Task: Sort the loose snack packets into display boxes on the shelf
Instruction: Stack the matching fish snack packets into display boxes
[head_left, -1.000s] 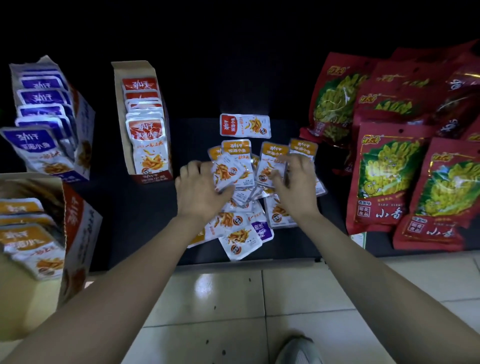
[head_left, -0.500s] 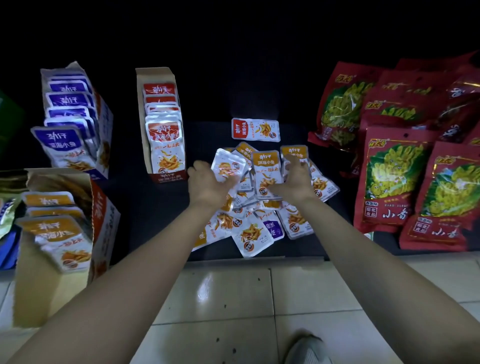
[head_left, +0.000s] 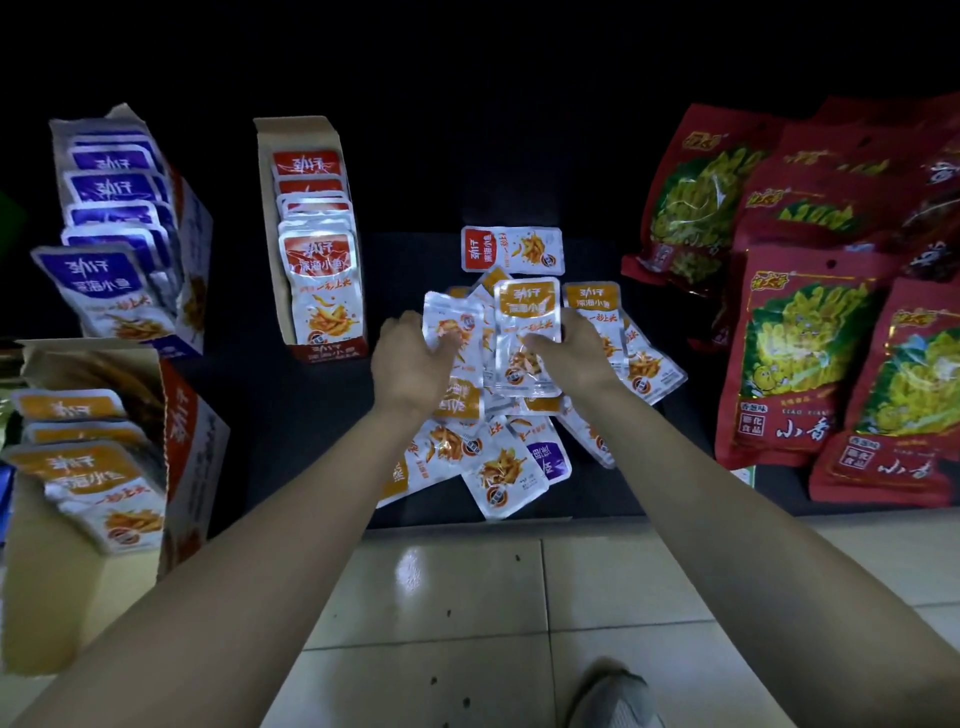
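A heap of loose snack packets (head_left: 498, 457), mostly orange-topped with one purple, lies on the dark shelf in the middle. My right hand (head_left: 576, 358) pinches an orange-topped packet (head_left: 525, 332) held upright over the heap. My left hand (head_left: 410, 364) grips a tilted silver packet (head_left: 451, 325) just left of it. One red-topped packet (head_left: 511, 250) lies alone behind the heap. Three display boxes stand at the left: the purple box (head_left: 192, 249), the red box (head_left: 270, 228) and the orange box (head_left: 187, 447).
Large red snack bags (head_left: 795, 353) are stacked at the right of the shelf. The shelf's front edge (head_left: 467, 522) meets a pale tiled floor. My shoe (head_left: 618, 696) shows at the bottom.
My right hand has lifted an orange-topped packet up off the heap and brought it toward the left hand. My left hand still holds its packet, now raised a little.
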